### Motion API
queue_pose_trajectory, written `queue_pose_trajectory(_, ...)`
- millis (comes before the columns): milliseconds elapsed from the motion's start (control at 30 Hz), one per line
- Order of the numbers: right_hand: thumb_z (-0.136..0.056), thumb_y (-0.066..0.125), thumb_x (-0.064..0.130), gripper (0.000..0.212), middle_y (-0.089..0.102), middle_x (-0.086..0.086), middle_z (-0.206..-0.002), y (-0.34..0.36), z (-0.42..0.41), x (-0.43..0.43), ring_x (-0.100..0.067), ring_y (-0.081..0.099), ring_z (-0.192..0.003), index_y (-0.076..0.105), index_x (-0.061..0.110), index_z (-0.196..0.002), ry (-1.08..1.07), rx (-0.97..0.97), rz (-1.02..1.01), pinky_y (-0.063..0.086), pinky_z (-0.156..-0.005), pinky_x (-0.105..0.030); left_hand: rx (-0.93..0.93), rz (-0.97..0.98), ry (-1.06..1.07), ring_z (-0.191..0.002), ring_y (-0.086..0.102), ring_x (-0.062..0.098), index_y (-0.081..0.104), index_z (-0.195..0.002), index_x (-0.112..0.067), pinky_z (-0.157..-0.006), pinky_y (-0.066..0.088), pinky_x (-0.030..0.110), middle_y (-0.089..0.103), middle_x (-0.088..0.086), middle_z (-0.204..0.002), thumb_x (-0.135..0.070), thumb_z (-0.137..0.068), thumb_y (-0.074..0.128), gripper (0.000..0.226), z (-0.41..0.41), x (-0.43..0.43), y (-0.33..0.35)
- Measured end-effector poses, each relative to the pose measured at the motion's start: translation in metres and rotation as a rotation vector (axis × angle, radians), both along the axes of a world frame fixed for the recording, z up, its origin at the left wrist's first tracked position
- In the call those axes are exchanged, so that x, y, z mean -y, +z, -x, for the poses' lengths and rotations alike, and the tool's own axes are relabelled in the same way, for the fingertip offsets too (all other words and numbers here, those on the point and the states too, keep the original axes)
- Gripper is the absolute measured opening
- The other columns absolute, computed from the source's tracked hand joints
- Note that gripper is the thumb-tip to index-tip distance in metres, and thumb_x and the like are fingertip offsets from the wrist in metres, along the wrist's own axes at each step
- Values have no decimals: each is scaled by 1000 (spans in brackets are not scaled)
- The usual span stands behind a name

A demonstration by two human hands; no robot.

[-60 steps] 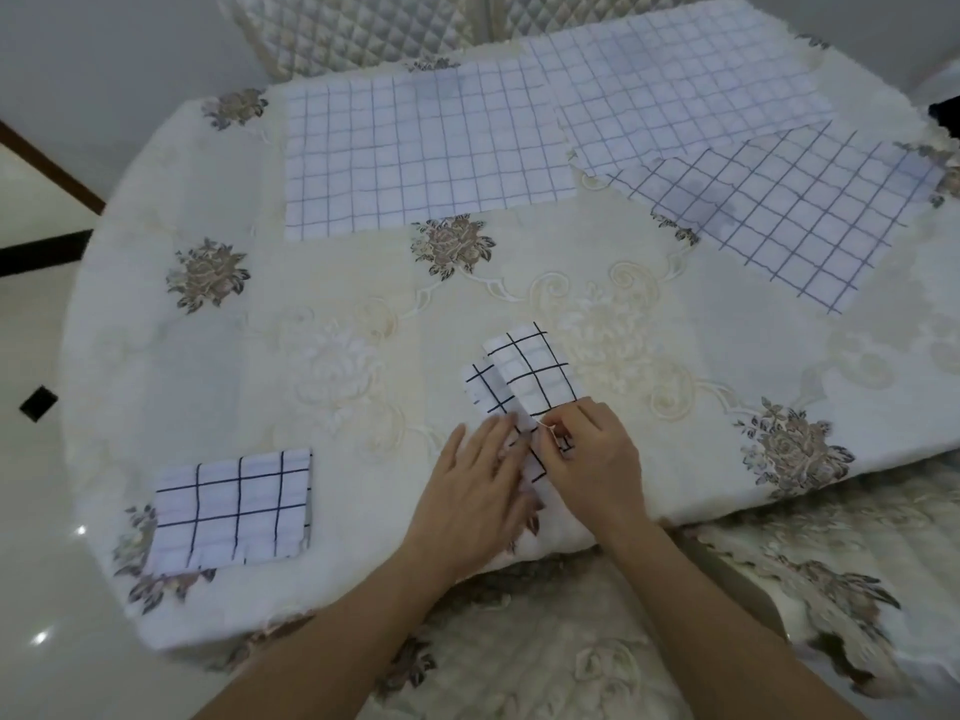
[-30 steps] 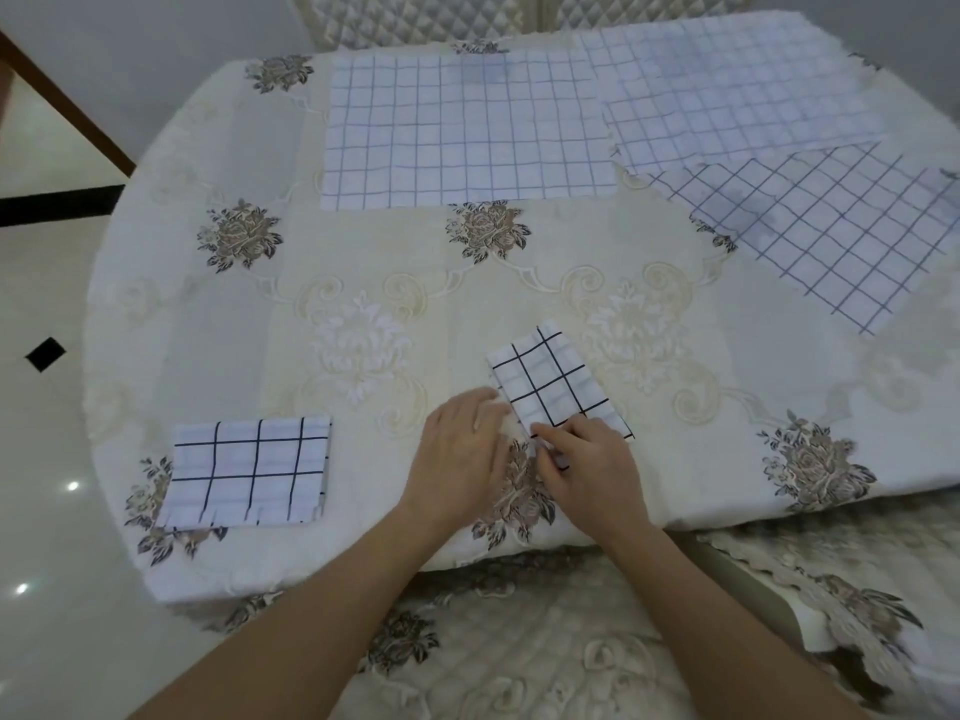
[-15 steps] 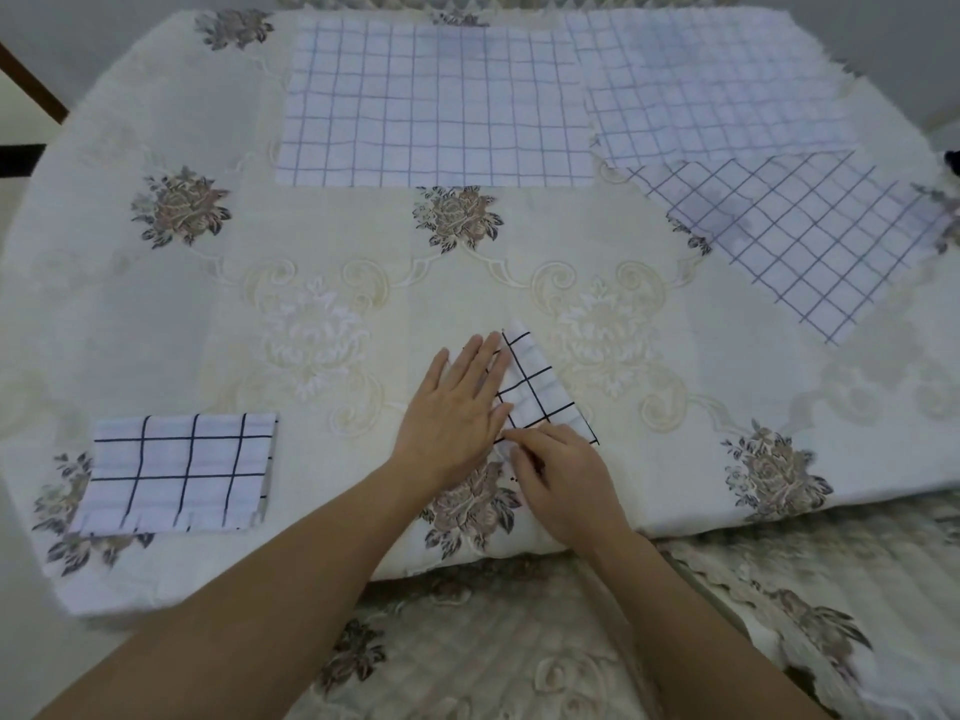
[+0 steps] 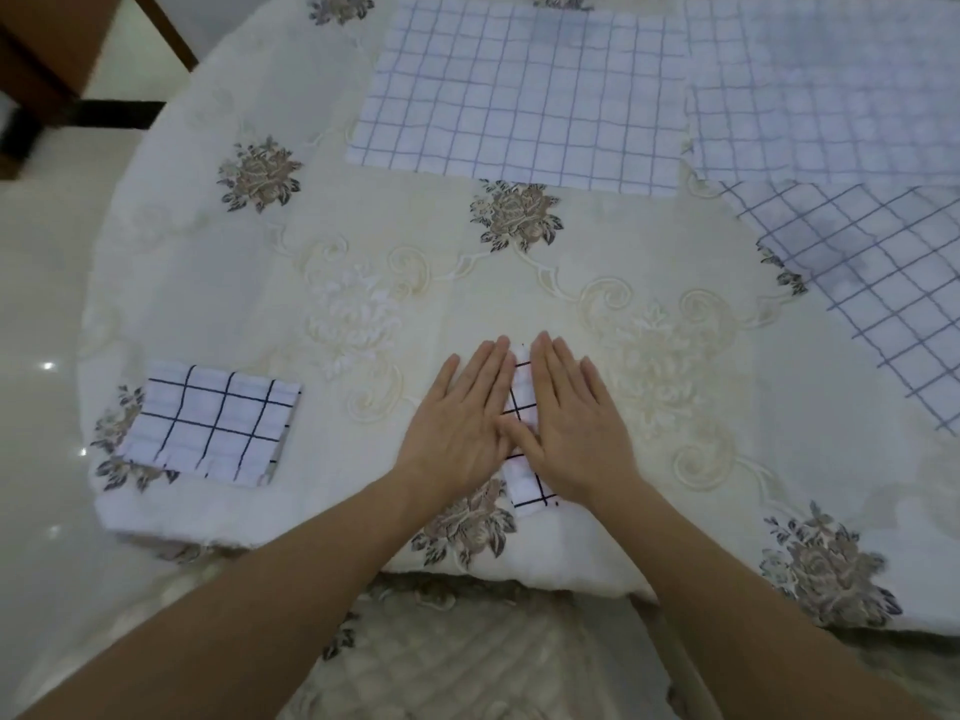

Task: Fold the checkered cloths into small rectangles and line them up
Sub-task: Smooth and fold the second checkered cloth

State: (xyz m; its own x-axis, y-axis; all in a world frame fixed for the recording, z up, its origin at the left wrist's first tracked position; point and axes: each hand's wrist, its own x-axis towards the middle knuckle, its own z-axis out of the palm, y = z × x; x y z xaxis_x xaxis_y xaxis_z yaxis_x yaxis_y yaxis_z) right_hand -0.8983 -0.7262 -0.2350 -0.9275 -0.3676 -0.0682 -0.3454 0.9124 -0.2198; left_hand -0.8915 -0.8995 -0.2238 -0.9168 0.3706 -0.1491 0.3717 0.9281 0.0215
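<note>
Near the table's (image 4: pixel 363 241) edge at 6 o'clock, both hands lie palm down with fingers straight and close together, gripping nothing. The left hand (image 4: pixel 460 420) and right hand (image 4: pixel 574 418) sit side by side, fingertips pointing toward 12 o'clock, and both press flat on a narrow cloth (image 4: pixel 523 402) with black checks. Only a thin strip of it shows between the hands, plus its near end, which sticks out below the palms close to the table edge. At 8 o'clock, well apart from the hands, a folded cloth (image 4: pixel 210 423) lies as a small rectangle, tilted a little, its frayed edge facing the near rim. Three open cloths lie flat on the far side: one (image 4: pixel 519 96) at 12 o'clock with fine blue checks, a paler one (image 4: pixel 831 85) at 1 o'clock just beside it, and a third (image 4: pixel 883 288) at 3 o'clock, turned at an angle, its far edge tucked under the pale one. A cream floral tablecloth (image 4: pixel 519 215) covers the table.
</note>
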Motion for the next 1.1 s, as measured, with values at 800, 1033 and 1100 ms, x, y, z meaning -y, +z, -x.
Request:
queue_pose_trajectory(800,-99,12,65,83,6,-11,-167,8,1,-24,-25,6,-154,9,7,-159,-4,-11,-40,13,-123,-53,85,38,127,-153,-13,21,-1,-157,-4,-123,12,49,-11,11,-166,-74,-96,11,94,-64,-24,4)
queue_pose_trajectory(1033,-103,11,59,76,9,-9,-167,1,-36,-24,-20,4,-155,15,7,-158,204,8,-43,17,-124,-46,66,11,131,-153,-12,19,0,-158,-7,-123,11,48,-10,8,-166,-70,-97,8,88,-64,-22,1)
queue_pose_trajectory(1100,-103,14,58,75,9,-8,-167,-1,-38,-43,-20,5,-154,15,7,-158,190,22,-58,17,-123,-47,83,-6,139,-153,-11,20,1,-158,-6,-123,11,48,-9,9,-166,-72,-96,8,91,-64,-23,2)
